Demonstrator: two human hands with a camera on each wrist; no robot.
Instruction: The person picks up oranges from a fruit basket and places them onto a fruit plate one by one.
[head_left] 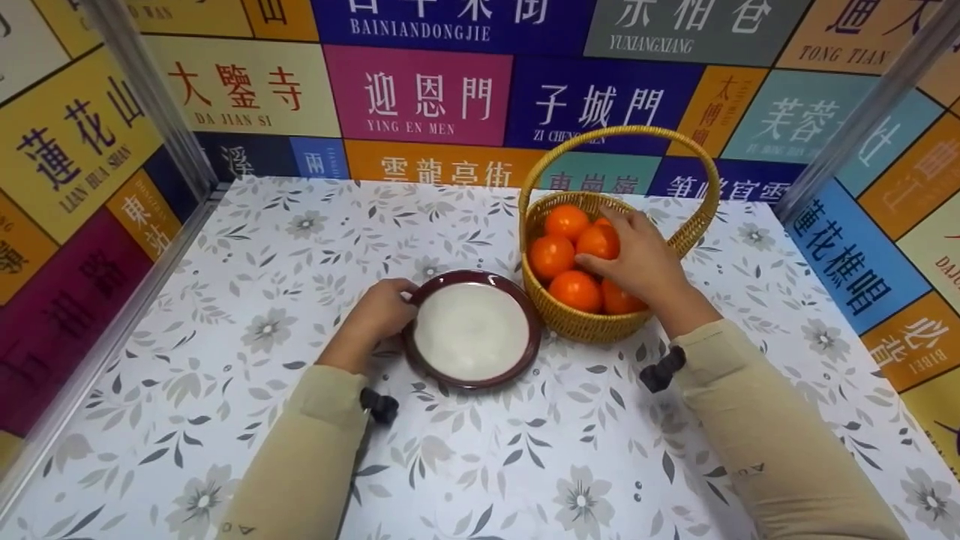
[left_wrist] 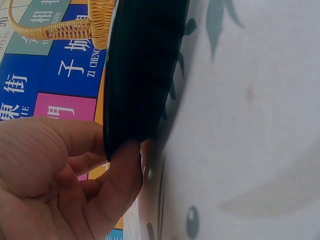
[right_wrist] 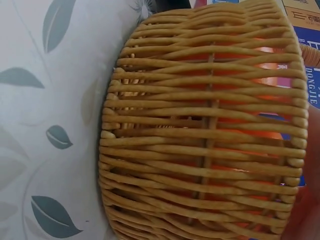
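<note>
So the plate (head_left: pixel 472 330), white in the middle with a dark reddish-brown rim, is sitting on a table (head_left: pixel 262 427) with a grey leaf-and-flower print, and I'm using it as the landmark here. The person's left hand (head_left: pixel 379 311) is pinching the plate's left edge. From the left wrist you're seeing the thumb and fingers closing down to about the thickness of the rim, with the plate's dark underside showing next to them.

Just right of the plate and a bit behind it, a woven basket (head_left: pixel 592 328) is standing upright, its tall handle (head_left: pixel 619 130) arching over the top. The two are sitting so close that I'm not able to tell if they're touching. A bunch of oranges (head_left: pixel 575 291) is filling the basket.

The right hand (head_left: pixel 645 259) is reaching into the basket, to the right of the plate and behind it. Its thumb and fingers are curving around one orange (head_left: pixel 598 241), which is resting among the others, so the hand is only opening as wide as that fruit. How hard it's gripping, I can't tell, since the basket wall is blocking most of the right wrist view.

Both arms are wearing beige sleeves (head_left: pixel 787 435), coming in from the near side of the plate, and well behind it a wall of colourful sign panels (head_left: pixel 420 97) is running across.
</note>
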